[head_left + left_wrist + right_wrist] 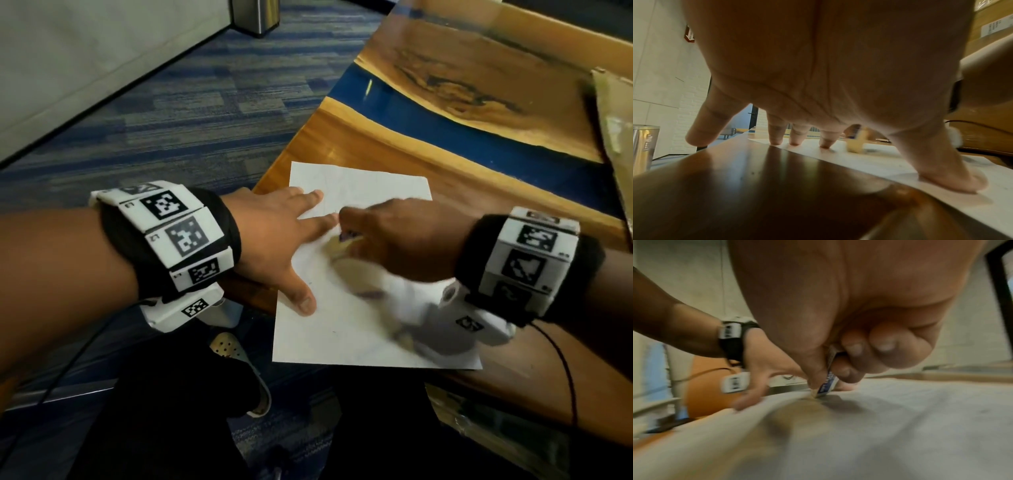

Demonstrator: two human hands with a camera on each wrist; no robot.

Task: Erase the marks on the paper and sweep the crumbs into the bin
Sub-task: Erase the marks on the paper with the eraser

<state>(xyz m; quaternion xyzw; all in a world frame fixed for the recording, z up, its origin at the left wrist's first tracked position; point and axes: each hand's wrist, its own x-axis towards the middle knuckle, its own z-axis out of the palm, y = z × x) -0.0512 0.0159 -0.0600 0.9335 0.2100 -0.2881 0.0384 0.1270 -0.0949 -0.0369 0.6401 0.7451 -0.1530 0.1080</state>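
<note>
Paper [346,329] — white sheet, flat on wooden table [479,185] at its near-left corner. Left hand [274,236] — fingers splayed straight, pressing sheet's left edge. Right hand [394,240] — blurred, pinching eraser [827,382], tip on paper. Metal bin [255,15] on carpet, well apart

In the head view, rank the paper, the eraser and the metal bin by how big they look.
1. paper
2. metal bin, cropped and far from the camera, so its true size is unsure
3. eraser, mostly hidden in the right hand

The right hand [397,240] is motion-blurred, its fingers hiding most of the eraser [827,382].
</note>
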